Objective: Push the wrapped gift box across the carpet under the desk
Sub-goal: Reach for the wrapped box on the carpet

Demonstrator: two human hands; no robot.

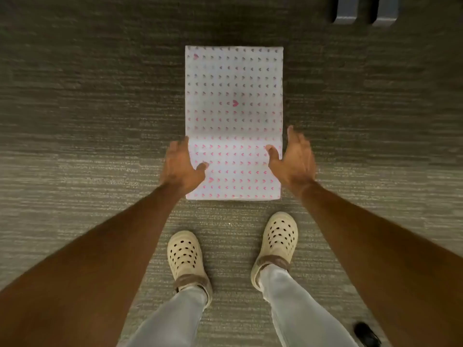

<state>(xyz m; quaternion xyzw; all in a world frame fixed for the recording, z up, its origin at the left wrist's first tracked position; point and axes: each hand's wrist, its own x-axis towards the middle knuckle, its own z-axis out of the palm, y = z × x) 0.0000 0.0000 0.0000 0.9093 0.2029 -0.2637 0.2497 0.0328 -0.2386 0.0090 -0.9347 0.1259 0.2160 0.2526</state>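
A flat rectangular gift box [234, 96], wrapped in white paper with small pink hearts, lies on the grey carpet [87, 121] in front of my feet. Its far half is in shadow. My left hand [181, 169] is at the box's near left edge, with the thumb on top and the fingers curled down the side. My right hand [292, 159] is at the near right edge. Its thumb rests on the top and its fingers stretch out along the side, blurred by motion.
Two dark furniture legs or feet [364, 11] stand on the carpet at the far right. My two feet in cream clogs [184, 256] are just behind the box. A small black object [367, 334] lies at the bottom right.
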